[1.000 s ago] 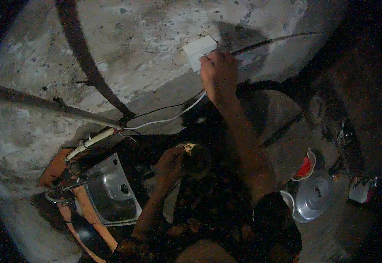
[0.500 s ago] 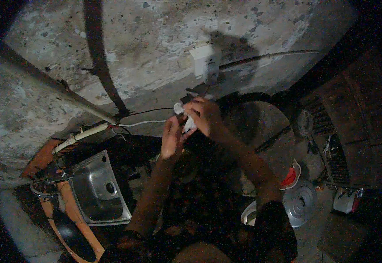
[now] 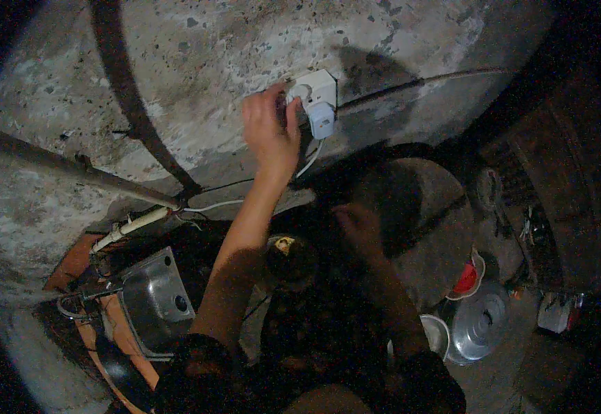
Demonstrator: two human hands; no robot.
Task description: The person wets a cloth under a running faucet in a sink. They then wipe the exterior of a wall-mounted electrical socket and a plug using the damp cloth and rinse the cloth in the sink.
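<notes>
High on the wall in front of me is a white socket box. My left hand reaches up to its left side, thumb and fingers closed round a small round white plug against the box. Just below and right of that plug, a white charger block sits in the socket. A white cord hangs down from the charger block. Lower and to the right, my right hand is in deep shadow, apart from the wall. Its fingers point left, too dark to read, and nothing clear shows in them.
A steel sink with a tap is at the lower left. A pale pipe runs along the wall. On the right lie a round metal lid, a metal bowl and a red watermelon slice. A dark cable crosses the wall.
My hands, together on something white below the socket, have parted. The left has risen to the box with the round plug; the right has dropped down and right. The whole view has shifted.
</notes>
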